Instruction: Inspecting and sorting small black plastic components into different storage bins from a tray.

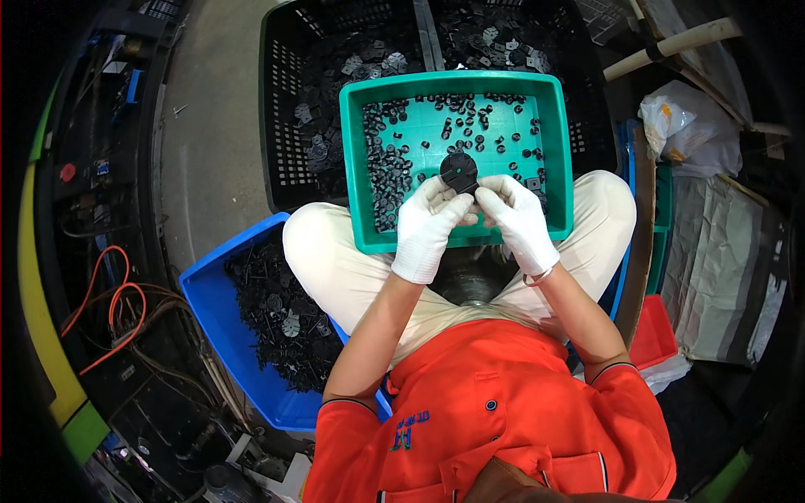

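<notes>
A flat black disc with slots and a small centre hole is held up over the green tray. My left hand, in a white glove, pinches its lower edge between thumb and fingers. From the other side my right hand, gloved too, closes thumb and fingertips at the disc's lower right edge. Beneath them the tray rests across my lap. Many small black round parts lie in it, heaped along its left side and scattered elsewhere.
Beyond the tray stands a black perforated crate full of flat dark pieces. A blue bin of black parts sits at my left. Rightward are a red tray, a plastic bag and a grey-beige sack. An orange cable loops at far left.
</notes>
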Demonstrator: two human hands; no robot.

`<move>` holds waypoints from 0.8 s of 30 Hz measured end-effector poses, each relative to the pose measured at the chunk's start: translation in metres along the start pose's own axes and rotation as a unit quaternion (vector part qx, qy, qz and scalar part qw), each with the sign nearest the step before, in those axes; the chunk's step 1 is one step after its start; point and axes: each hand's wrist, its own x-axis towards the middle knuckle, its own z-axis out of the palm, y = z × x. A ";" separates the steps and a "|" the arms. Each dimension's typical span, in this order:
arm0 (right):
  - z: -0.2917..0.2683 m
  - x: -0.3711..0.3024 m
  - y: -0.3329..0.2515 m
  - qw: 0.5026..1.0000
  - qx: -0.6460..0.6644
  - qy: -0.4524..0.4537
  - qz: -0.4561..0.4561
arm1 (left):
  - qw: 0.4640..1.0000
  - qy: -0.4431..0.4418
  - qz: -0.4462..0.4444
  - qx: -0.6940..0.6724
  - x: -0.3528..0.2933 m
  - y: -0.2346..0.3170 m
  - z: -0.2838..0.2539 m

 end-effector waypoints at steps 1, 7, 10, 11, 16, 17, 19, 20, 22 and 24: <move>0.000 0.000 -0.001 1.000 -0.013 -0.005 0.003 | 1.000 0.002 0.009 0.010 0.000 -0.001 -0.001; -0.030 0.014 0.001 0.989 -0.138 -0.016 -0.050 | 0.999 0.007 -0.027 0.017 0.007 0.000 -0.006; -0.028 0.021 -0.004 0.998 -0.066 -0.016 -0.014 | 0.999 -0.012 -0.021 0.021 0.011 -0.002 -0.003; -0.024 0.025 -0.004 0.988 -0.133 -0.052 -0.060 | 0.999 -0.015 -0.022 0.021 0.014 -0.004 -0.002; -0.037 0.060 -0.021 0.985 -0.158 -0.066 -0.031 | 1.000 0.023 -0.021 -0.003 0.033 -0.017 0.004; -0.044 0.075 -0.031 0.995 -0.063 -0.070 -0.040 | 0.998 0.030 -0.014 0.055 0.037 -0.020 0.004; -0.057 0.111 -0.052 0.992 0.104 -0.049 -0.049 | 0.989 -0.007 -0.026 0.147 0.045 -0.024 0.004; -0.062 0.126 -0.060 0.983 0.173 -0.027 -0.051 | 0.971 -0.042 -0.032 0.234 0.050 -0.028 0.005; -0.072 0.132 -0.072 0.989 0.122 0.052 -0.070 | 0.953 -0.062 -0.035 0.296 0.056 -0.041 0.005; -0.084 0.124 -0.060 0.995 0.006 0.040 -0.095 | 0.797 -0.130 0.100 0.581 0.060 -0.050 0.008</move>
